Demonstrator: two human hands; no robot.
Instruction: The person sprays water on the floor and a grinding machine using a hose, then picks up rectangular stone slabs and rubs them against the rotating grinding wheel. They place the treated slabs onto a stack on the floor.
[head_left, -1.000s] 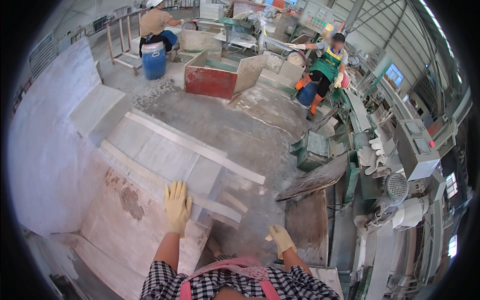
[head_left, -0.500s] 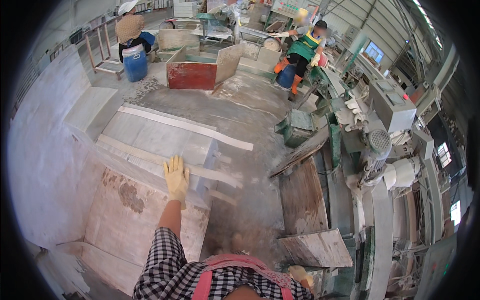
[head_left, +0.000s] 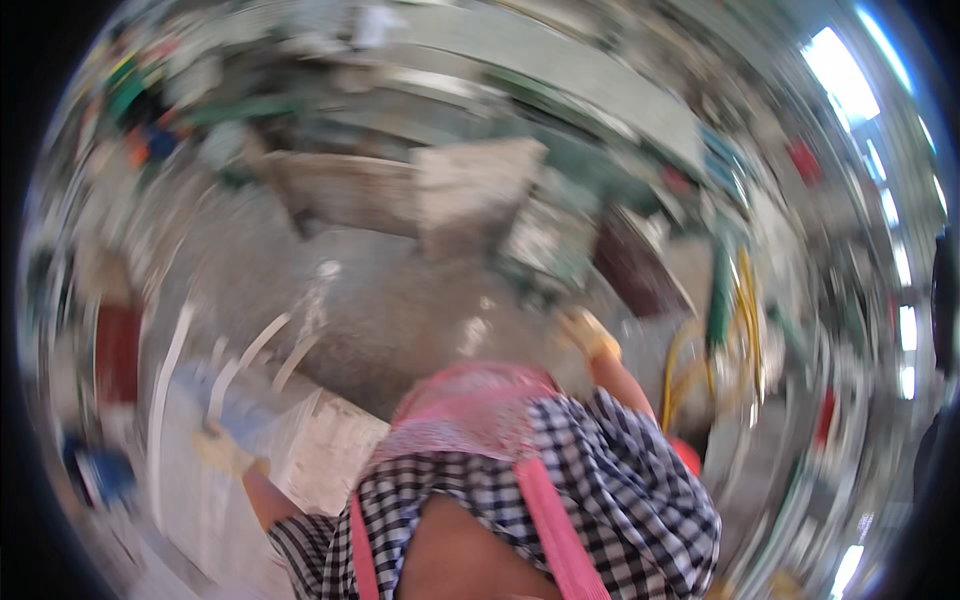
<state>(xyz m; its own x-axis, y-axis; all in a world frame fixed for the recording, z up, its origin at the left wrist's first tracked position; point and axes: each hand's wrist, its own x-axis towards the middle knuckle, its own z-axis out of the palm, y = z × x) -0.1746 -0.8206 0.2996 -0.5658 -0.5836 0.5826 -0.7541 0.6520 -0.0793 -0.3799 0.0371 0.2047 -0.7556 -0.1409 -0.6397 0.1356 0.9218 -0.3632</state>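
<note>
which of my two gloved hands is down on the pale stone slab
Your left hand, low at the picture's left, lies at the pale slab. The right hand is raised by the yellow hoses, off any slab. Blur hides the grip.

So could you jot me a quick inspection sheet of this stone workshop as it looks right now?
Surface: grey dusty floor, blurred by head motion.
Job's things: pale flat stone slab, lower left; left hand in a yellow glove is at its edge, contact unclear.
Clutter: thin white strips beside the slab; upright grey slabs behind.
Hands: right hand, yellow-gloved, raised, appears empty.
Cables: yellow hoses at right.
Surroundings: green machinery, bright windows; too blurred for detail.
</note>
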